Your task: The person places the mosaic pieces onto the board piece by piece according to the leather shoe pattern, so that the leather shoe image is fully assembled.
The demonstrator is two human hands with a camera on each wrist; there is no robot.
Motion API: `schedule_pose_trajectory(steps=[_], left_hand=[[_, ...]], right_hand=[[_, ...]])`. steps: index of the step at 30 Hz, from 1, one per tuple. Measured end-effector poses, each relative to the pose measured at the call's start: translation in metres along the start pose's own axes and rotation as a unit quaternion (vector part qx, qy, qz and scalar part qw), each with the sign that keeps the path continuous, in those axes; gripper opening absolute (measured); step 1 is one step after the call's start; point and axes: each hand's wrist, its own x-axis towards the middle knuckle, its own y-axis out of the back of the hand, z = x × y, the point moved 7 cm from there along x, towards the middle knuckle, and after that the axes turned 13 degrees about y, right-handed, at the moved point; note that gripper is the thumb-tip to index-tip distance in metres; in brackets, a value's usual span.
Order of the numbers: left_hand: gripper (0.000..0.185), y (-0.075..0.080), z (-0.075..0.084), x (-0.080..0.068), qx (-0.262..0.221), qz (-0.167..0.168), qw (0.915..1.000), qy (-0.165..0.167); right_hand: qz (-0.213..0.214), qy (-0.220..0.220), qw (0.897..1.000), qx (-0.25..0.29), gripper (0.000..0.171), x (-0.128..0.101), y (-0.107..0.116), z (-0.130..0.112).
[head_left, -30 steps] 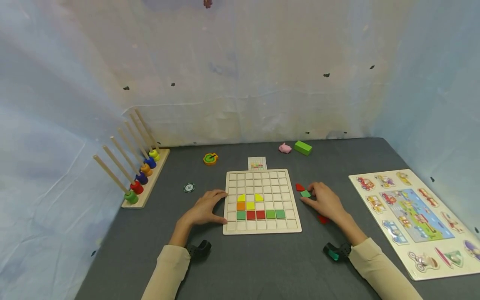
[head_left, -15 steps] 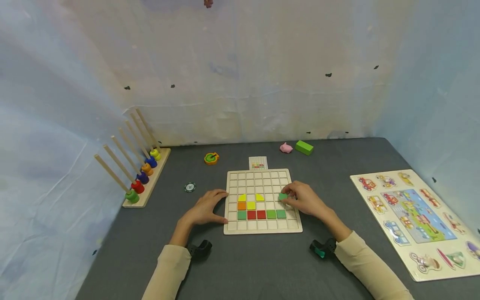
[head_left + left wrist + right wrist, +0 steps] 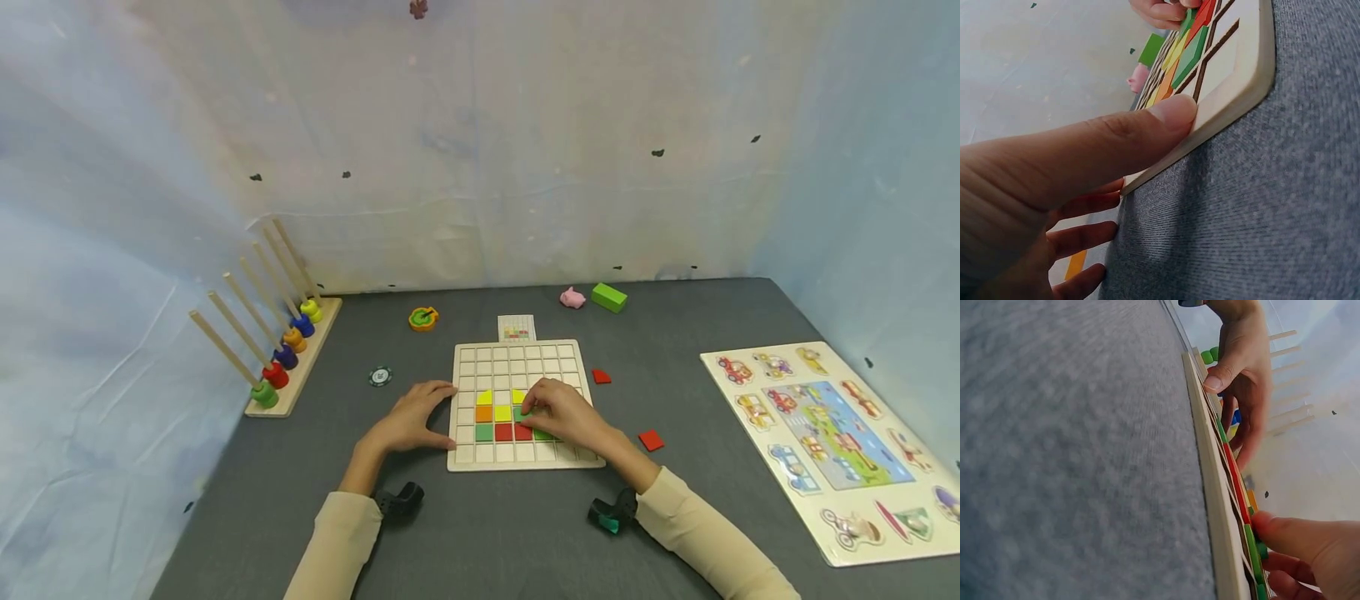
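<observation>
A light wooden grid board (image 3: 517,354) lies flat on the table, its lower rows holding an orange tile (image 3: 483,413), red tiles (image 3: 503,432), and yellow and green ones. At the board's left edge, my left hand (image 3: 408,417) rests with its fingers spread; the thumb (image 3: 1175,115) lies on the rim in the left wrist view. My right hand (image 3: 566,412) pinches a green tile (image 3: 520,413) between thumb and fingers, right of a yellow square (image 3: 502,413). The right hand covers several cells of the board.
A small pattern card (image 3: 516,328) touches the board's back edge. Two red pieces, a rounded one (image 3: 602,377) and a square (image 3: 651,440), lie to the right. A peg stacker (image 3: 315,350) stands left, a picture puzzle (image 3: 810,508) far right, a pink pig (image 3: 572,297) behind.
My right hand has carried the green tile from the table at the right, leftward over the board to the cell area under the right yellow piece. The left hand has stayed put.
</observation>
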Motion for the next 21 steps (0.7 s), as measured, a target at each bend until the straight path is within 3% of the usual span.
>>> schedule_pose_trajectory(steps=[12, 21], left_hand=[[0.088, -0.0007, -0.0018, 0.0013, 0.0, 0.002, 1.0, -0.002], [0.088, -0.0006, -0.0019, 0.0008, -0.003, 0.002, 1.0, -0.002]], right_hand=[[0.0, -0.008, 1.0, -0.013, 0.005, -0.001, -0.0019, 0.0026], [0.012, -0.013, 1.0, -0.012, 0.011, -0.0057, 0.007, 0.0066]])
